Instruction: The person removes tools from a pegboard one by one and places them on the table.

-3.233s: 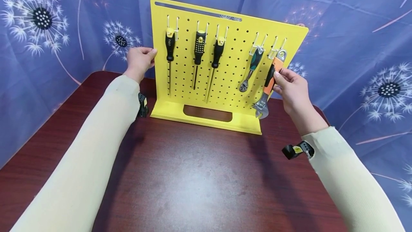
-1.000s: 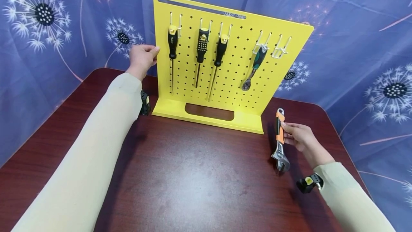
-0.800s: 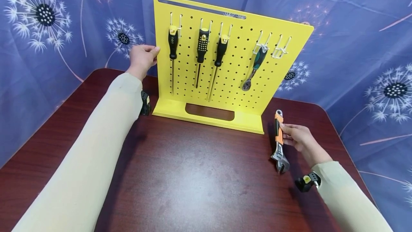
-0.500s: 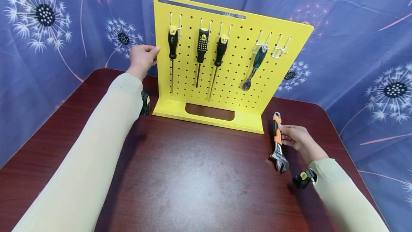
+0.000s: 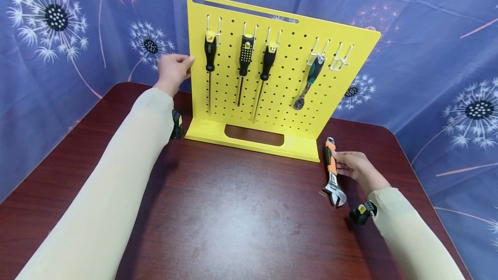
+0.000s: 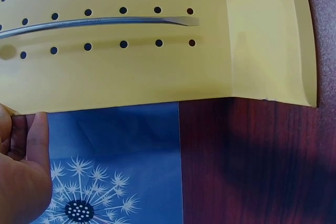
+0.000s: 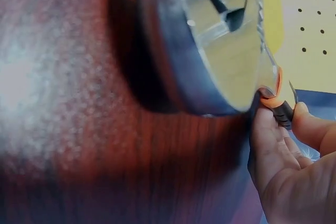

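Observation:
My left hand [image 5: 173, 71] pinches the left edge of the yellow pegboard [image 5: 225, 98], which stands on the table. In the left wrist view its fingers [image 6: 38, 140] meet that edge below a flat screwdriver blade [image 6: 131, 21]. Right of the board, my right hand [image 5: 359, 168] holds an adjustable wrench [image 5: 332, 167] by its orange and black handle, low over the table with its head toward me. The wrench head looms large in the right wrist view, with the thumb and fingers on the handle behind it. Whether the head touches the table I cannot tell.
Three screwdrivers with black handles, such as the leftmost one [image 5: 210, 53], and a green-handled ratchet [image 5: 314, 71] hang on the board. The rightmost white hook [image 5: 339, 62] is bare. Dark reddish wood table [image 5: 233, 202] spreads in front; a blue dandelion-print curtain [image 5: 128, 7] hangs behind.
The wrench has come off the rightmost hook and down beside the board in my right hand. Over the last second it has shifted slightly left. My left hand keeps the board's edge.

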`<state>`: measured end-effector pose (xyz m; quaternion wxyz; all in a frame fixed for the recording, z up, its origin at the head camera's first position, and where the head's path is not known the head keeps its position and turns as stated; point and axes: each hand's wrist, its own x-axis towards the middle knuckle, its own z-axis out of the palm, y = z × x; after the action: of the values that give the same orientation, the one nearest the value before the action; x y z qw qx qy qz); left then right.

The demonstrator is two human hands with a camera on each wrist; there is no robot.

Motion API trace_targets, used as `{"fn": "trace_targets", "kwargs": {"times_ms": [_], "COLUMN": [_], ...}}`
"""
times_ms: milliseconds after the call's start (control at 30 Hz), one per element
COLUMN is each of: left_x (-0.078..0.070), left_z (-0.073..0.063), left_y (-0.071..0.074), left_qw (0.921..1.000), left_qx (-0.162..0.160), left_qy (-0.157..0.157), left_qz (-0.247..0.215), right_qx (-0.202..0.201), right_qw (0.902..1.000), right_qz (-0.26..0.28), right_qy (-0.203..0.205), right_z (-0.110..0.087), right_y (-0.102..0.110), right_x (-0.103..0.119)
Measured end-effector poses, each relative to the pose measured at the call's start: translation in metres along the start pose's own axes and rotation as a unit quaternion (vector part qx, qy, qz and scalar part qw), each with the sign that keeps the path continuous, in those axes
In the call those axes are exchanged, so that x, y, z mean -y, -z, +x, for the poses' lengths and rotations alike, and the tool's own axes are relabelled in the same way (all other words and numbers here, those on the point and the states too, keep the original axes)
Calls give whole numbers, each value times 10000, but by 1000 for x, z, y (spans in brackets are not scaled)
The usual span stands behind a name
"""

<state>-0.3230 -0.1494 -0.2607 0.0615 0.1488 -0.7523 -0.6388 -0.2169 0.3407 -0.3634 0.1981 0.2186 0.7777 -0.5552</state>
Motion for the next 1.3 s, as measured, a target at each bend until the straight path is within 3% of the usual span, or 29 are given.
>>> {"fn": "trace_targets", "kwargs": {"times_ms": [700, 1300], "left_x": [0, 1], "left_z": [-1, 1], "left_y": [0, 0], "left_qw": [9999, 9999], "left_qx": [15, 19], "left_qy": [-20, 9], "left_qz": [-125, -153], "right_qx": [-266, -446], "right_qw": [9959, 9958], "right_qz": [-748, -764], "right_qy": [427, 226], "right_z": [5, 8], "right_y": [-1, -5], "right_x": [-1, 8]}}
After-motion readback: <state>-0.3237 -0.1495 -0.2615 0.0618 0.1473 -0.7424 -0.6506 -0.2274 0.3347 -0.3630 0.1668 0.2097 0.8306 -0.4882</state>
